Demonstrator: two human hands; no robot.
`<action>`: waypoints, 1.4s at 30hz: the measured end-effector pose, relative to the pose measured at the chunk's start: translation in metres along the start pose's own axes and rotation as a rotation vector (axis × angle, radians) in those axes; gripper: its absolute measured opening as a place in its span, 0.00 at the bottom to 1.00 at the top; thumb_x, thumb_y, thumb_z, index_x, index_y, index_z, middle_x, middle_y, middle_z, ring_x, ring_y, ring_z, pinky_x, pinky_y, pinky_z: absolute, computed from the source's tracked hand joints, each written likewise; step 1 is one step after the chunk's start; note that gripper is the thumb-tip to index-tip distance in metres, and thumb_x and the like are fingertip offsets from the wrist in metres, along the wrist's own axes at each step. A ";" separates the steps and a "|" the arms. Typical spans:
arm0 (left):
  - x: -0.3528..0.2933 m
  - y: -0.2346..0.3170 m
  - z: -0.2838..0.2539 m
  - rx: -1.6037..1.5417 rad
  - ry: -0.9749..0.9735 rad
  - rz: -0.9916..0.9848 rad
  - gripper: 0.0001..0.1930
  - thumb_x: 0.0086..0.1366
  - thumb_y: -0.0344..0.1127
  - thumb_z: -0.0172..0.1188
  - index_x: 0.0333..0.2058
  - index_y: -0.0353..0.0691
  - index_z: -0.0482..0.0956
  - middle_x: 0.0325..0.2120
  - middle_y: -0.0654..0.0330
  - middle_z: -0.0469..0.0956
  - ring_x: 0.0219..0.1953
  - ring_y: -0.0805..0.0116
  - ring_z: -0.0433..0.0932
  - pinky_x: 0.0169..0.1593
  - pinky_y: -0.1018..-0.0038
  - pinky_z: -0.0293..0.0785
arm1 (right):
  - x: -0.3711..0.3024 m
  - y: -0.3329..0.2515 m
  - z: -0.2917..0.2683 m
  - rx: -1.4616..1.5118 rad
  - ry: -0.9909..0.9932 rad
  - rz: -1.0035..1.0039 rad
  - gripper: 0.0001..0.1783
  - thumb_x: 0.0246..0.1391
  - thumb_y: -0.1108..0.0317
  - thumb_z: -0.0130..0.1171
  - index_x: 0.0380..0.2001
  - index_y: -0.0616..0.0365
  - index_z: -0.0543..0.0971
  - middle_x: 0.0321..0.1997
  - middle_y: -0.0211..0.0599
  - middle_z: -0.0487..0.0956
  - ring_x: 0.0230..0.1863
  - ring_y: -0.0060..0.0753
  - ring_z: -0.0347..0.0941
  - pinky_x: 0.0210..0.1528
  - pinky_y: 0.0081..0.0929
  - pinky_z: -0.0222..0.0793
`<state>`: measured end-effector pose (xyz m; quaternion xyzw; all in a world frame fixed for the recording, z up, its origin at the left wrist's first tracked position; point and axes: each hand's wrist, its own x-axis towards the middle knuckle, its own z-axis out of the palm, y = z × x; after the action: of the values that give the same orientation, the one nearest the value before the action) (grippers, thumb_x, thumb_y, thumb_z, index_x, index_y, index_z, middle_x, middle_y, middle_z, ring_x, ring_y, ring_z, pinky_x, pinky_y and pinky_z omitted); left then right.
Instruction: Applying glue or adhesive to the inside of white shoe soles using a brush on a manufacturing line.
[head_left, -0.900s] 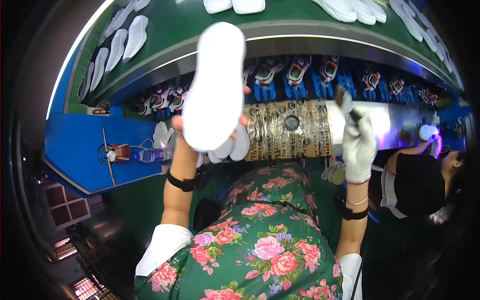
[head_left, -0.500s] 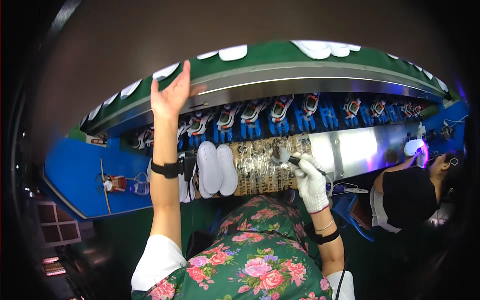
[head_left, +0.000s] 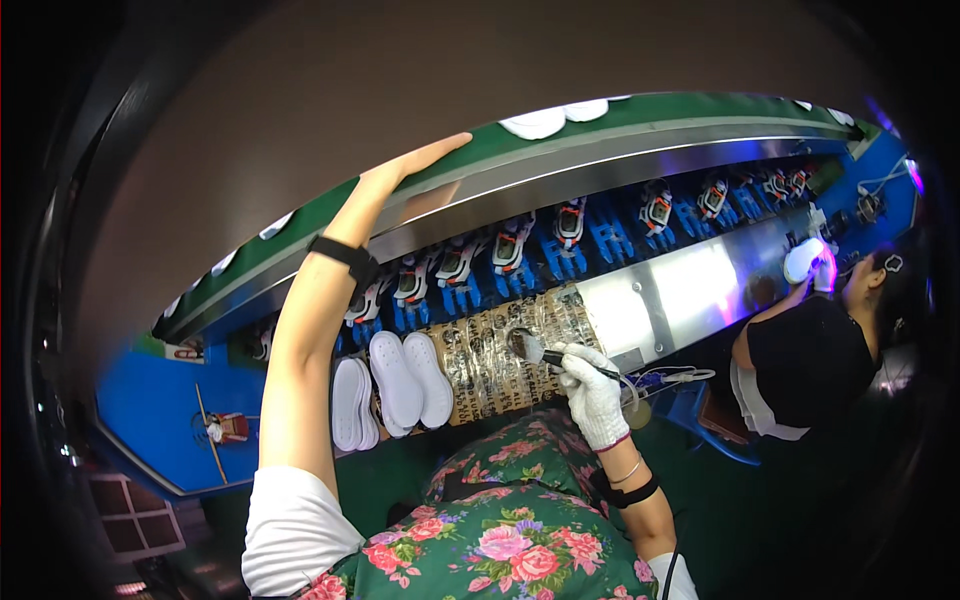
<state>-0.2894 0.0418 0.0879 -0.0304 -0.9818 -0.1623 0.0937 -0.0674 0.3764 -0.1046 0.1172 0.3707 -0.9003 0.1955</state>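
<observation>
My bare left hand reaches up to the green belt of the raised conveyor, its fingers stretched out and nothing seen in them. A pair of white shoe soles lies farther right on that belt. In a white knitted glove, my right hand is closed around the dark handle of a brush. The brush head is over the tape-covered cardboard on the bench. Left of the cardboard are white soles side by side, with more soles stacked beside them.
Behind the bench runs a row of blue holders carrying shoe uppers. A bright metal plate continues the bench rightward. At far right a co-worker handles a white sole. A blue table stands at left.
My left hand has moved right and farther onto the upper belt. My view has shifted and tilted. The brush stays in my right hand, its head now lower over the cardboard.
</observation>
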 end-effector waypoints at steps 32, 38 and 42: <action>0.148 0.181 0.109 0.107 -0.080 0.349 0.29 0.63 0.37 0.58 0.64 0.64 0.71 0.52 0.48 0.76 0.57 0.47 0.75 0.63 0.57 0.71 | -0.017 -0.046 -0.111 -0.014 0.262 -0.059 0.10 0.53 0.81 0.63 0.40 0.68 0.83 0.41 0.43 0.85 0.28 0.21 0.74 0.31 0.16 0.70; 0.177 0.182 0.127 -0.111 -0.112 0.361 0.26 0.68 0.37 0.55 0.65 0.61 0.69 0.60 0.52 0.74 0.61 0.47 0.73 0.65 0.59 0.70 | -0.015 -0.046 -0.114 -0.046 0.208 -0.048 0.10 0.53 0.82 0.62 0.39 0.67 0.83 0.42 0.44 0.85 0.30 0.25 0.77 0.32 0.16 0.71; 0.166 0.190 0.128 -0.162 -0.016 0.531 0.28 0.67 0.46 0.60 0.64 0.49 0.70 0.57 0.49 0.75 0.57 0.49 0.75 0.62 0.59 0.71 | -0.012 -0.051 -0.109 -0.083 0.224 -0.060 0.10 0.52 0.82 0.62 0.40 0.68 0.83 0.43 0.46 0.85 0.30 0.26 0.78 0.33 0.17 0.73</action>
<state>-0.4575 0.2680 0.0602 -0.2954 -0.9240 -0.2097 0.1226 -0.0720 0.4901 -0.1446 0.1978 0.4307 -0.8708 0.1306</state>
